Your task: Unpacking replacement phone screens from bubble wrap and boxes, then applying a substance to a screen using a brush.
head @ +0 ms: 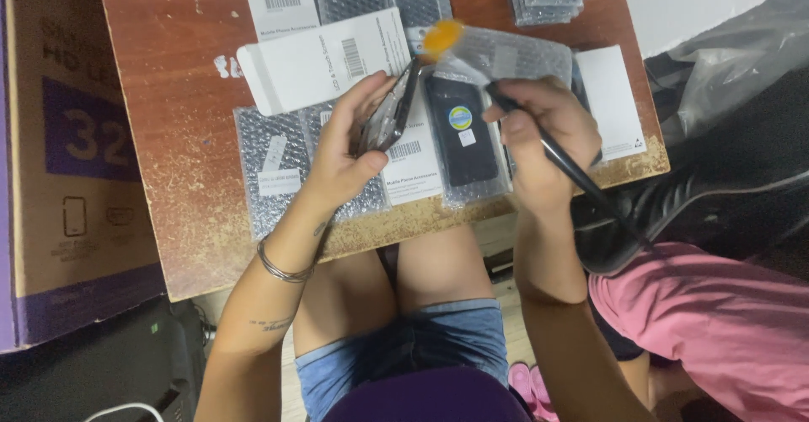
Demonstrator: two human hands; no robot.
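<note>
Seen from the head camera, the only view, the person sits at a small brown wooden table (168, 68) with both hands raised over its front edge. The left hand (350, 148) is curled around a phone screen panel (389, 114), thumb along one long side and fingers behind the other, so the panel stands tilted on edge with its face turned toward the right hand, probably so that the surface is open to the tool. The right hand (543, 135) is closed in a fist-like pinch on a thin dark brush (560, 161), whose handle runs down and away past the wrist; its orange tip (442, 38) sits just beside the upper end of the panel, though whether it touches is hard to tell.

Below the hands, a dark screen with a round sticker (462, 135) lies in a clear sleeve, flat on the table between the two wrists. Bubble-wrap pouches (274, 169) lie to the left and more are stacked at the far edge, alongside white flat boxes (324, 59), apparently laid within easy reach. A large cardboard box (67, 135) stands at the left, and a person in a pink shirt (708, 321) sits close at the right.
</note>
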